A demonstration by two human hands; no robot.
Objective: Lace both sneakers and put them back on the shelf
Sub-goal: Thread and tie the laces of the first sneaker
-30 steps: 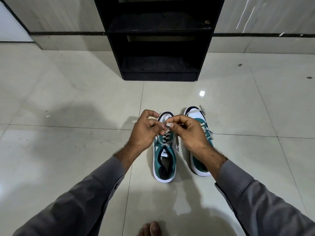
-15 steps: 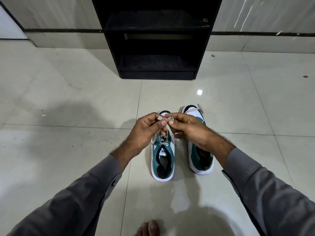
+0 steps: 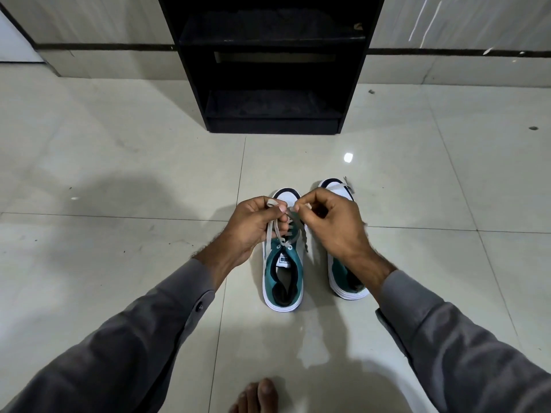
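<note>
Hands drawn slightly apart, lace pulled taut above left sneaker

Glossy, smooth floor tiles with mirror glare; matt black shelf, dusty boards; flat woven lace; grey cloth sleeves.

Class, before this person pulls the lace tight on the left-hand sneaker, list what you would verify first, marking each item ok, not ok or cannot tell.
1. Left hand grips a lace end: ok.
2. Right hand pinches the other lace end: ok.
3. Lace threaded through the top eyelets: ok.
4. Left sneaker flat on the floor: ok.
5. Right sneaker fully laced: cannot tell, the hand covers it.
6. Shelf bottom level free: ok.
</note>
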